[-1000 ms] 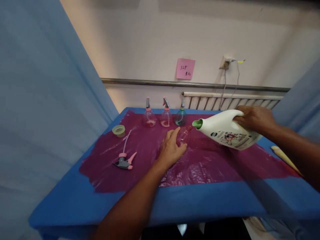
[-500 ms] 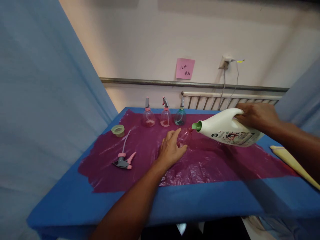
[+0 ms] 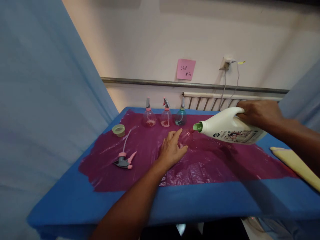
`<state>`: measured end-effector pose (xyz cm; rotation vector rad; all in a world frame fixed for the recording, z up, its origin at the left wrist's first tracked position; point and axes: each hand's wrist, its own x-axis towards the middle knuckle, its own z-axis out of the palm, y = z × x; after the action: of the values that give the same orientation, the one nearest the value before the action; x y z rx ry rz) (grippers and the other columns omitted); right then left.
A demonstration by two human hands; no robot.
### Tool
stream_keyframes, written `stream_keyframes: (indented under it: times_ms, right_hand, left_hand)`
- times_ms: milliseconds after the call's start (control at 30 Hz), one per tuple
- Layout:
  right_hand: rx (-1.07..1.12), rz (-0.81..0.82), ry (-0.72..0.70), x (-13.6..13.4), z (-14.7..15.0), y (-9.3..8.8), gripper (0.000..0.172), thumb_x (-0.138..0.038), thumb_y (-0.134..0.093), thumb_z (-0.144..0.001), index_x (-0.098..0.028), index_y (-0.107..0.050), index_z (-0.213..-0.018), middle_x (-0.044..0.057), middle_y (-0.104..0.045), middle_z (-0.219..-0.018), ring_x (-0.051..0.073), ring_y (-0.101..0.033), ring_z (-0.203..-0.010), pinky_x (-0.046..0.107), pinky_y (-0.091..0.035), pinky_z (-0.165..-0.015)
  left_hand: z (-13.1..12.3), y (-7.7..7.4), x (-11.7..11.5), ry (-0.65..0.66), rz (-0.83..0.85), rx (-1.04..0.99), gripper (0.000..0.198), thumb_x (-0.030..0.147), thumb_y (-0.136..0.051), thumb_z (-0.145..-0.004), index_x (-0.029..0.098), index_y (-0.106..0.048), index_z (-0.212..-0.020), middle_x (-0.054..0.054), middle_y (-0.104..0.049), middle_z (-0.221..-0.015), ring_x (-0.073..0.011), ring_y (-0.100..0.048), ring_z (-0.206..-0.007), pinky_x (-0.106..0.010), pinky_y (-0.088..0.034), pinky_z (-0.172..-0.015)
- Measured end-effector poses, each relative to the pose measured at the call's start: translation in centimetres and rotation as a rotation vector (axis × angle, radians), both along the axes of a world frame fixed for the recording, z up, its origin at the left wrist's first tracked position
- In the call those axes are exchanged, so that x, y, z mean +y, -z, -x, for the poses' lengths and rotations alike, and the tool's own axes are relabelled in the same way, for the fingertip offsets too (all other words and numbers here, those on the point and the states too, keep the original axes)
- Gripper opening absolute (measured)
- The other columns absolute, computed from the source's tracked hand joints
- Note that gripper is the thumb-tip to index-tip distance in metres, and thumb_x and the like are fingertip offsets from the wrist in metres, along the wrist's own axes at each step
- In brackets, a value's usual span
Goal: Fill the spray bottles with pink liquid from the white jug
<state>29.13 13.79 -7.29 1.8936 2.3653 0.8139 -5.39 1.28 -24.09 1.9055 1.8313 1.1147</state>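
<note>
My left hand (image 3: 172,146) is closed around a clear spray bottle body (image 3: 185,136), which has its head off and leans to the right. The hand hides part of this bottle. In my right hand (image 3: 261,113) is the handle of a white detergent jug (image 3: 233,130), held tipped to the left above the sheet. The jug's green spout (image 3: 198,127) sits at the mouth of the clear bottle; I cannot make out a stream of liquid. A grey and pink spray head (image 3: 123,161) with its tube lies left of my left hand.
Behind my hands stand two pink-topped spray bottles (image 3: 149,117) and a teal spray bottle (image 3: 180,117). A pale green cap (image 3: 118,130) is at the left. A purple plastic sheet (image 3: 147,166) covers part of the blue table (image 3: 200,203). At the right lies a yellow cloth (image 3: 295,163).
The rear of the jug has risen slightly in my right hand, while its spout stays at the bottle's mouth. My left hand keeps its place on the bottle.
</note>
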Motion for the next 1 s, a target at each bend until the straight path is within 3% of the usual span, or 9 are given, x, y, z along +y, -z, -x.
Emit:
stream_keyframes:
  times_ms: [467,733,1000]
  right_hand:
    - [-0.042,-0.079,-0.055,0.3,-0.3,-0.3,0.028,-0.050,-0.059,-0.101,-0.029,-0.077,-0.103,0.008,-0.083,-0.104,0.029,-0.071,-0.089,0.037,-0.025,-0.064]
    - [-0.063,-0.050,-0.039,-0.4,0.4,-1.0,0.027,-0.048,-0.057,-0.103,-0.029,-0.077,-0.105,0.010,-0.085,-0.112,0.029,-0.073,-0.092,0.037,-0.025,-0.063]
    - [-0.087,-0.008,-0.058,-1.3,1.1,-2.2,0.027,-0.047,-0.056,-0.104,-0.028,-0.076,-0.105,0.013,-0.085,-0.105,0.033,-0.077,-0.089,0.037,-0.025,-0.060]
  left_hand:
    - [0.2,0.0,-0.1,0.015,0.005,0.008,0.086,0.030,-0.086,-0.091,0.030,-0.058,-0.172,-0.011,-0.065,-0.156,-0.0350,-0.071,-0.137,-0.054,-0.054,-0.128]
    - [0.2,0.4,0.1,0.007,-0.008,0.020,0.086,0.031,-0.087,-0.091,0.031,-0.059,-0.172,-0.011,-0.065,-0.155,-0.0353,-0.071,-0.135,-0.054,-0.055,-0.126]
    - [0.3,0.5,0.1,0.018,-0.012,0.021,0.086,0.031,-0.087,-0.091,0.031,-0.057,-0.172,-0.011,-0.064,-0.155,-0.0341,-0.070,-0.138,-0.053,-0.054,-0.127]
